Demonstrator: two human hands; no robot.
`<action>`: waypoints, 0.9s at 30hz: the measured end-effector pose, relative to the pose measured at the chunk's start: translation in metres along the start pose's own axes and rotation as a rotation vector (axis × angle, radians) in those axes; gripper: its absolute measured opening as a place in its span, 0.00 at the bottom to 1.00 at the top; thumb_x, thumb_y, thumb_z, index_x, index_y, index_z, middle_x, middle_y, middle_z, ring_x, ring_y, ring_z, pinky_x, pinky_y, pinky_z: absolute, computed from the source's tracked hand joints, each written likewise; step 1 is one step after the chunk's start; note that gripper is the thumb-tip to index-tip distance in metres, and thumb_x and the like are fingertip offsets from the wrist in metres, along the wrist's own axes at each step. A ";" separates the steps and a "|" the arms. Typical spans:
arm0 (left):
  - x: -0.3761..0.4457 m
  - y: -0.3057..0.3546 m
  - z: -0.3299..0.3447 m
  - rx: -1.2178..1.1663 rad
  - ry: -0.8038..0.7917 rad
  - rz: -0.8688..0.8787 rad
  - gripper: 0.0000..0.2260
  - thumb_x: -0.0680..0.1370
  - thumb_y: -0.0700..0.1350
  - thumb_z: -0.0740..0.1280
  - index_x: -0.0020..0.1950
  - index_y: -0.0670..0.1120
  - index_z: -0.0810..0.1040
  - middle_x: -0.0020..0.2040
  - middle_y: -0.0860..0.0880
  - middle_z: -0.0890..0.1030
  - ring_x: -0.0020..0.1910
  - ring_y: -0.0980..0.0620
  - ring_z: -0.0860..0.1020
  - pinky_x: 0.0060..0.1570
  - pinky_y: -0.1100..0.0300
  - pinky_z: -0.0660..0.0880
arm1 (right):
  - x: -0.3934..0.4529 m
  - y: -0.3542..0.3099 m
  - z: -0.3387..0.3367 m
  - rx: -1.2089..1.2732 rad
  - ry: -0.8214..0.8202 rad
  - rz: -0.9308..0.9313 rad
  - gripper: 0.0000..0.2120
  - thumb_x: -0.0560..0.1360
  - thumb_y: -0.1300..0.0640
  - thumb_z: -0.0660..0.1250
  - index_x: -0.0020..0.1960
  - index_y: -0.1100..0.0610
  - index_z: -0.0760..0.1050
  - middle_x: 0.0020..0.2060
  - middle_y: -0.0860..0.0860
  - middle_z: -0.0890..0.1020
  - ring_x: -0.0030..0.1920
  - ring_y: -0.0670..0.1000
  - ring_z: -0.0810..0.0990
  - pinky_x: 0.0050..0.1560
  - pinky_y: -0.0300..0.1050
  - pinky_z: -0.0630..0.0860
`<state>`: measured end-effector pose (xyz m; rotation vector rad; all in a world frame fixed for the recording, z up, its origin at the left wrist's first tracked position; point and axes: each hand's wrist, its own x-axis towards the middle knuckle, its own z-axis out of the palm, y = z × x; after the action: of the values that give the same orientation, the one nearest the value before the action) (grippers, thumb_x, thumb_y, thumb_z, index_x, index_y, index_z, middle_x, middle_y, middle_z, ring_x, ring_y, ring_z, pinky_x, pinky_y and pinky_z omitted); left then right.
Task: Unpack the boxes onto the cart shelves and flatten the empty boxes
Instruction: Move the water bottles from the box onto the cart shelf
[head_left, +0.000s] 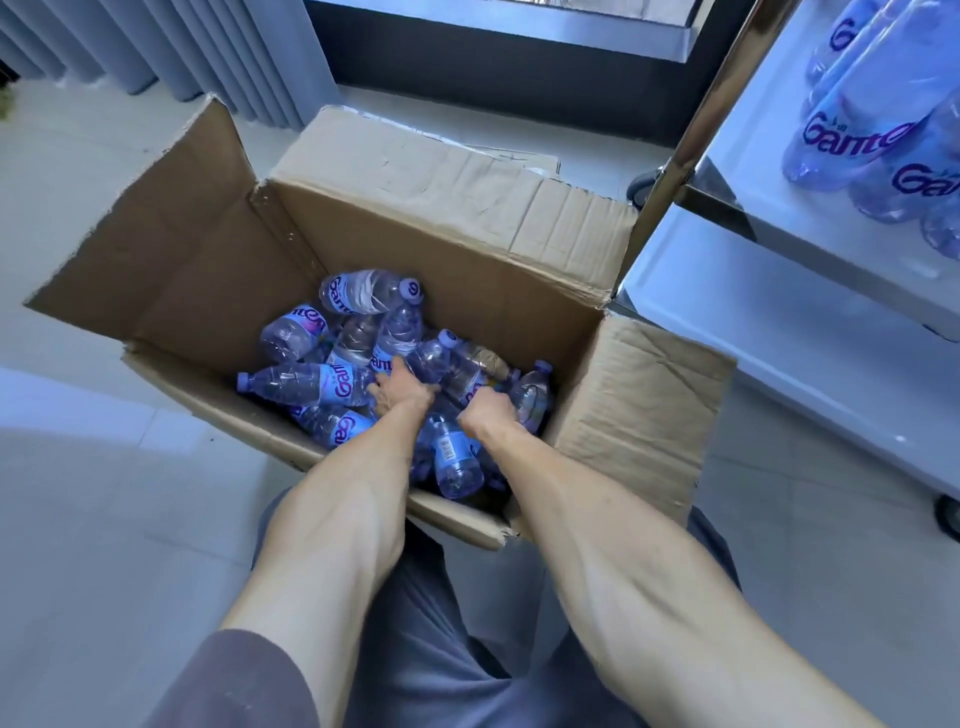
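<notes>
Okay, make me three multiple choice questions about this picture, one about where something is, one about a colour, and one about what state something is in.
1. Where do the clear plastic water bottles with purple caps that are yet to be unpacked lie?
A. On the floor tiles
B. Inside the open brown cardboard box
C. On the person's lap

2. What colour is the lettering on the bottle labels?
A. Purple
B. Green
C. Orange

3. What state are the box's top flaps in?
A. Taped shut
B. Folded inward
C. Opened outward

Answers:
1. B, the loose bottles lie jumbled on the box's bottom, where the left hand and right hand both reach in among them.
2. A, the label print reads purple, also on the bottles already lying on the white cart shelf.
3. C, the flaps stand spread away from the opening.
</notes>
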<state>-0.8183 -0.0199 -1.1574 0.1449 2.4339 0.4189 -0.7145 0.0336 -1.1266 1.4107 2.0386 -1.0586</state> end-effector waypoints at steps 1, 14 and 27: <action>0.002 -0.002 -0.001 -0.012 -0.005 0.001 0.35 0.74 0.50 0.74 0.76 0.49 0.61 0.74 0.39 0.64 0.74 0.38 0.59 0.69 0.42 0.64 | 0.001 0.000 0.004 -0.005 -0.001 -0.011 0.16 0.75 0.61 0.63 0.61 0.64 0.75 0.59 0.61 0.80 0.61 0.60 0.79 0.57 0.49 0.76; 0.031 -0.023 0.010 -0.241 0.019 -0.043 0.36 0.74 0.52 0.73 0.79 0.54 0.60 0.75 0.43 0.66 0.75 0.39 0.60 0.71 0.50 0.61 | 0.025 -0.006 0.060 0.055 -0.075 0.131 0.39 0.66 0.48 0.80 0.70 0.58 0.66 0.62 0.55 0.78 0.63 0.56 0.78 0.56 0.48 0.75; -0.003 -0.009 -0.015 -0.406 0.093 -0.034 0.27 0.74 0.46 0.74 0.71 0.44 0.70 0.67 0.41 0.76 0.67 0.39 0.72 0.68 0.50 0.68 | -0.004 0.001 0.031 0.525 0.090 0.271 0.29 0.68 0.55 0.75 0.66 0.58 0.72 0.62 0.58 0.77 0.62 0.59 0.77 0.58 0.48 0.75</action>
<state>-0.8256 -0.0324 -1.1480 -0.0932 2.3810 0.9085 -0.7139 0.0066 -1.1433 1.9546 1.6197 -1.4937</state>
